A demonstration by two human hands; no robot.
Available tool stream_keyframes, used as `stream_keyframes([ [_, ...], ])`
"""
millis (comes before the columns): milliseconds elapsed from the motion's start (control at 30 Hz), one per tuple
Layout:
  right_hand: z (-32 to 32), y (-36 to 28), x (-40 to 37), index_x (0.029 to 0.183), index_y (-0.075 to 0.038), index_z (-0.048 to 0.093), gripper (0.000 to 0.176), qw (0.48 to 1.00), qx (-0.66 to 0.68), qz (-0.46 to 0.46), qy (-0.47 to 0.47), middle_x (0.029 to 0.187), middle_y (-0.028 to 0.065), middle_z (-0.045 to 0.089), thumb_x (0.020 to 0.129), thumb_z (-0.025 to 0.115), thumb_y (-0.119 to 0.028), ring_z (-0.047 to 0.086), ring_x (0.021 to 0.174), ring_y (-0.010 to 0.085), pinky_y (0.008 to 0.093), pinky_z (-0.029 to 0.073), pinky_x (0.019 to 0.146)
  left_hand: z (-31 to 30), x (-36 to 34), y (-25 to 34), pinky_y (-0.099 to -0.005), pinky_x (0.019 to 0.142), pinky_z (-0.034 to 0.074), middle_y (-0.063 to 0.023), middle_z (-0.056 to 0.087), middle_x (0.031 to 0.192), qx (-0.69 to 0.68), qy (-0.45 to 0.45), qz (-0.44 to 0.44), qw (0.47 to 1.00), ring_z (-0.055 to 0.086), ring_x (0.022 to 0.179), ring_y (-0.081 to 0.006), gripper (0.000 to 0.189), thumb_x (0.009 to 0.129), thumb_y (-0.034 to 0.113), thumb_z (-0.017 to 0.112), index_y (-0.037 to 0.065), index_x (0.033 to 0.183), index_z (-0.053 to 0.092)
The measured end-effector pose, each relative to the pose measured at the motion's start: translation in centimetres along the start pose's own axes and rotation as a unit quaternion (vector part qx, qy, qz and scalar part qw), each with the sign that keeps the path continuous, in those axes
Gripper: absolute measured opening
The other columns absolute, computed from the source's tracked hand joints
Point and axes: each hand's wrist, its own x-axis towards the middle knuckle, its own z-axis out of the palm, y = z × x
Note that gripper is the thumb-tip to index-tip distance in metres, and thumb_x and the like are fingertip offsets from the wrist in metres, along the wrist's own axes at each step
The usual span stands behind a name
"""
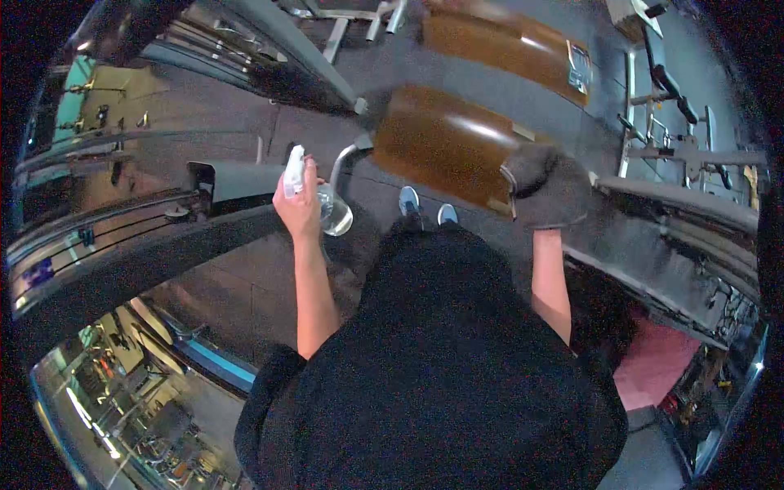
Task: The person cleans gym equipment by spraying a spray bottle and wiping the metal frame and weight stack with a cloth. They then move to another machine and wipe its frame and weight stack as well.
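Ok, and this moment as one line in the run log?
left hand: gripping clear spray bottle | right hand: hidden by dark cloth | cloth: at right end of brown pad | cloth-pad contact: unclear

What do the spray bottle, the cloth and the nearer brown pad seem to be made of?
The spray bottle: clear plastic, probably, being see-through. The cloth: soft, matt fabric, judging by its dull, fuzzy-looking surface. The nearer brown pad: smooth, glossy vinyl or leather, perhaps, since it reflects a bright streak.
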Motion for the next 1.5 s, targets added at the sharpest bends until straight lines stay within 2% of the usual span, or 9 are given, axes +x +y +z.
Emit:
stream_keyframes([
  [600, 2.5, 4.8, 14.1, 0.145, -0.010, 0.053, 0.062, 0.889, 0.034, 0.137, -0.435, 0.146, 0.0107, 0.056, 0.103, 0.041, -0.054, 0.052, 0.133, 0.0287, 0.0468, 0.033, 0.120, 5.2, 7.9, 6.6, -0.0253, 0.065, 0.055, -0.0081, 0.075, 0.095, -0.057, 0.120, 0.132, 0.982, 0.066, 0.072, -0.0094, 0.037, 0.097, 0.021, 0.071, -0.006, 0.123, 0.066],
  [667, 6.8, 4.8, 12.3, 0.144, -0.011, 0.053, 0.060, 0.983, 0.064, 0.141, 0.100, 0.144, 0.0092, 0.057, 0.104, 0.040, -0.053, 0.053, 0.132, 0.0285, 0.0472, 0.032, 0.120, 5.4, 8.4, 7.0, -0.0247, 0.066, 0.055, -0.0096, 0.075, 0.102, -0.059, 0.116, 0.139, 0.982, 0.067, 0.075, -0.0095, 0.037, 0.099, 0.019, 0.070, -0.006, 0.126, 0.064],
  [700, 7.0, 5.1, 13.1, 0.144, -0.011, 0.053, 0.060, 0.984, 0.062, 0.141, 0.091, 0.144, 0.0092, 0.057, 0.104, 0.040, -0.053, 0.053, 0.132, 0.0285, 0.0472, 0.032, 0.120, 5.5, 8.8, 7.7, -0.0247, 0.066, 0.055, -0.0096, 0.075, 0.102, -0.062, 0.122, 0.145, 0.980, 0.067, 0.075, -0.0095, 0.037, 0.099, 0.019, 0.070, -0.006, 0.126, 0.064],
  [767, 6.8, 5.9, 14.5, 0.143, -0.011, 0.054, 0.054, 0.973, -0.020, 0.098, -0.209, 0.143, 0.0083, 0.058, 0.105, 0.043, -0.049, 0.050, 0.134, 0.0279, 0.0457, 0.031, 0.121, 5.8, 9.1, 9.3, -0.0241, 0.066, 0.055, -0.0077, 0.074, 0.099, -0.071, 0.131, 0.118, 0.982, 0.066, 0.075, -0.0097, 0.037, 0.099, 0.019, 0.070, -0.006, 0.125, 0.064],
  [967, 13.6, 9.2, 18.1, 0.133, -0.013, 0.059, 0.042, 0.767, -0.590, -0.135, -0.211, 0.135, 0.0086, 0.062, 0.100, 0.051, -0.037, 0.053, 0.130, 0.0292, 0.0436, 0.033, 0.118, 5.5, 12.8, 11.1, -0.0271, 0.062, 0.052, -0.0045, 0.070, 0.081, 0.011, 0.165, 0.194, 0.967, 0.064, 0.069, -0.0087, 0.028, 0.095, 0.026, 0.074, 0.000, 0.105, 0.072],
  [1133, 18.2, 12.3, 21.2, 0.124, -0.012, 0.061, 0.034, 0.979, -0.163, 0.045, -0.117, 0.125, 0.0091, 0.062, 0.099, 0.052, -0.032, 0.056, 0.120, 0.0270, 0.0450, 0.039, 0.109, 4.7, 13.8, 13.4, -0.0251, 0.061, 0.049, -0.0016, 0.067, 0.078, 0.017, 0.168, 0.183, 0.968, 0.062, 0.068, -0.0070, 0.031, 0.094, 0.029, 0.075, 0.000, 0.103, 0.071],
  [1300, 16.8, 13.9, 28.1, 0.147, -0.011, 0.046, 0.057, 0.968, -0.010, 0.066, -0.243, 0.146, 0.0097, 0.051, 0.098, 0.055, -0.038, 0.044, 0.137, 0.0293, 0.0426, 0.025, 0.122, 5.1, 15.1, 14.6, -0.0242, 0.062, 0.049, -0.0001, 0.068, 0.080, 0.021, 0.170, 0.159, 0.972, 0.060, 0.070, -0.0060, 0.031, 0.094, 0.028, 0.075, 0.000, 0.106, 0.070],
  [1367, 22.4, 11.7, 30.0, 0.148, -0.011, 0.045, 0.059, 0.783, -0.573, -0.097, -0.222, 0.147, 0.0096, 0.050, 0.097, 0.056, -0.038, 0.044, 0.137, 0.0299, 0.0428, 0.028, 0.121, 5.6, 15.9, 15.0, -0.0241, 0.062, 0.048, -0.0001, 0.068, 0.080, 0.025, 0.192, 0.163, 0.968, 0.060, 0.070, -0.0057, 0.031, 0.094, 0.028, 0.075, 0.000, 0.106, 0.071],
  [1500, 28.4, 10.0, 31.5, 0.147, -0.011, 0.046, 0.059, 0.426, -0.757, -0.282, -0.408, 0.145, 0.0109, 0.051, 0.094, 0.058, -0.035, 0.045, 0.137, 0.0300, 0.0418, 0.030, 0.119, 8.2, 17.2, 16.7, -0.0253, 0.062, 0.048, -0.0016, 0.068, 0.079, 0.021, 0.251, 0.151, 0.956, 0.059, 0.069, -0.0065, 0.030, 0.093, 0.027, 0.075, 0.000, 0.105, 0.071],
])
